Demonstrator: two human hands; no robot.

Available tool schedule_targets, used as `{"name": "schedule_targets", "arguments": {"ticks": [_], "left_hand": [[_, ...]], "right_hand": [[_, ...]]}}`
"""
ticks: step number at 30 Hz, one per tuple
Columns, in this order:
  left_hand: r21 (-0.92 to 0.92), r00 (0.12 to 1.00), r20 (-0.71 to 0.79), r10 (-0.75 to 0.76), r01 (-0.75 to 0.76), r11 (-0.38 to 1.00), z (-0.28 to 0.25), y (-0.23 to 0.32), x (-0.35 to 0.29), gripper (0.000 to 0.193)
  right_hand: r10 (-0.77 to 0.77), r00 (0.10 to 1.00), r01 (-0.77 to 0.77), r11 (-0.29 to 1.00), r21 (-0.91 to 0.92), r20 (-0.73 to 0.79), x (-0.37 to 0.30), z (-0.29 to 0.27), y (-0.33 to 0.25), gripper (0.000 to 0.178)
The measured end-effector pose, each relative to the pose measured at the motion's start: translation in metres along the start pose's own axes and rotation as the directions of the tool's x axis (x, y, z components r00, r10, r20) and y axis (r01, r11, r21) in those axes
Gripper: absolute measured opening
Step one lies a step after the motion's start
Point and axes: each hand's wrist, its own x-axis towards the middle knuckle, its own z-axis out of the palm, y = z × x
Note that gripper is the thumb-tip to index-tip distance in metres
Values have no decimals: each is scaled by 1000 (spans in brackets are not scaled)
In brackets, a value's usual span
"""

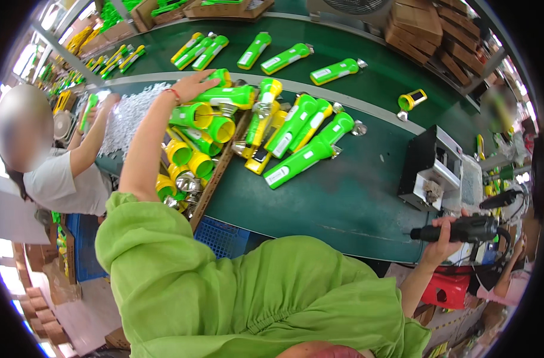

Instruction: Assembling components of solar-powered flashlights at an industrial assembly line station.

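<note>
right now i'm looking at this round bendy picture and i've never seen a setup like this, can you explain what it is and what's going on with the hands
There's no robot here: these are a person's own bare hands, seen from a camera worn on the head and looking down. Its wide fisheye lens bends straight edges.

The left hand is on the green and yellow flashlight bodies heaped in a cardboard box; whether it grips one isn't clear. The right hand holds a black power tool.

On the green table, more flashlights lie beside the box, and a black machine stands to the right. Another row of flashlights lies on a green strip behind. A co-worker is at the left.
</note>
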Motion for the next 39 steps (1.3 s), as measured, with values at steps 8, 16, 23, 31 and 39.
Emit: {"name": "schedule_targets", "arguments": {"ticks": [8,16,23,31,39], "left_hand": [[91,947,202,-251,237,967,-32,18,67,87],[179,964,189,186,-220,959,50,170,176,97],[308,980,-111,-166,193,932,239,205,250,74],[-97,720,-602,346,-496,863,146,286,139,53],[-848,906,-364,216,-418,326,140,367,-61,42]], "right_hand": [[-61,998,62,993,-99,9,5,-1,-4,59],[19,997,-15,998,-55,73,0,-17,14,71],[16,995,-12,999,-45,95,-2,-25,3,62],[-172,980,179,981,-73,102,25,-59,21,59],[-186,953,176,982,65,240,69,-44,18,58]]}}
